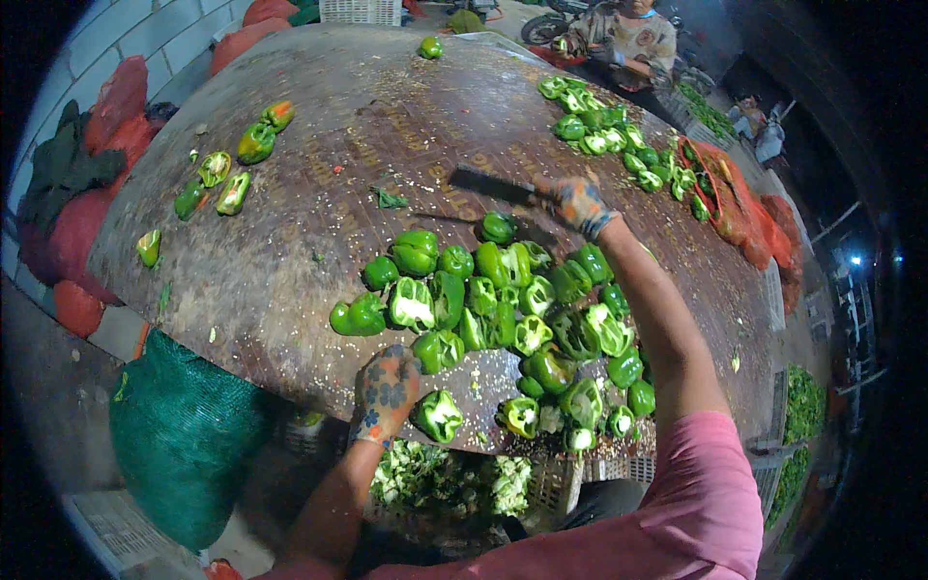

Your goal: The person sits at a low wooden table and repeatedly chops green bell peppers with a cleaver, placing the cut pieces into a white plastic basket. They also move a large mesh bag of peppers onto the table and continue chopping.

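My right hand (580,204), in a patterned glove, grips a broad dark-bladed knife (493,184) raised over the wooden board table (275,312). Below the blade sits a whole green bell pepper (499,228). Near the table's front edge is my left hand (388,391), gloved too, with its fingers curled and partly hidden. Close beside it are a green pepper (438,351) and a cut pepper half (439,416) showing its pale inside. A pile of whole and cut green bell peppers (500,319) spreads between my arms, with pale seeds scattered around.
Under the front edge, a plastic crate (554,486) holds pale pepper trimmings (511,484). A green mesh sack (181,442) bulges at the left. Reddish peppers (257,142) lie far left. A person (627,43) works across the table, near more peppers (591,119) and a red mesh bag (739,203).
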A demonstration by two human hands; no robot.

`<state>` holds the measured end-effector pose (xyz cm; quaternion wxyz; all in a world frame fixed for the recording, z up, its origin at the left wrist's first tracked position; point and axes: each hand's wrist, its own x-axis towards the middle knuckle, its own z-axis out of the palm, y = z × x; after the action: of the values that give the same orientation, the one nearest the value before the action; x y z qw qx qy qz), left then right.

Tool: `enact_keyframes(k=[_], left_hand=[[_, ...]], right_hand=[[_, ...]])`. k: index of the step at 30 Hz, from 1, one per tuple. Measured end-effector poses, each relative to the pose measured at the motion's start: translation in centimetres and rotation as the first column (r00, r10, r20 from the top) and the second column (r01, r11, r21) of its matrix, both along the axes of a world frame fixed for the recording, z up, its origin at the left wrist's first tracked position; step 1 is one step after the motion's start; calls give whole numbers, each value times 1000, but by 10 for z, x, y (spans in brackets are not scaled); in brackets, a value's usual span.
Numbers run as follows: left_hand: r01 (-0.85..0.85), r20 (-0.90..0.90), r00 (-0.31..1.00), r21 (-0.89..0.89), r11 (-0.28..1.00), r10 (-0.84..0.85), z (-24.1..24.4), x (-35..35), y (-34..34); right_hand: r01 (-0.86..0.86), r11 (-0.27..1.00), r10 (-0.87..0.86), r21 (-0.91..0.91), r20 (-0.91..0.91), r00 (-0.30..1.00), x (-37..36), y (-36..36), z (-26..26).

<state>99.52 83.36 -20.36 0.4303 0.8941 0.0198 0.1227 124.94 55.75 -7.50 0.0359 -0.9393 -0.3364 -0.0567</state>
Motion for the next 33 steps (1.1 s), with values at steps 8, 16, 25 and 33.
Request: enact_keyframes(k=[8,16,25,33], left_hand=[[-18,-56,998,49,999,21,4,2,-1],[25,-55,998,-24,999,-26,3,-1,1],[-16,-69,997,0,1000,16,4,-4,1],[11,-166,986,-64,998,-22,10,-4,9]], right_hand=[[188,981,-196,-58,-332,923,-12,1,-32],[8,996,6,93,-140,990,-3,-5,-28],[93,990,-102,-102,-86,991,-33,10,-15],[423,716,56,556,-649,759,-87,133,-6]])
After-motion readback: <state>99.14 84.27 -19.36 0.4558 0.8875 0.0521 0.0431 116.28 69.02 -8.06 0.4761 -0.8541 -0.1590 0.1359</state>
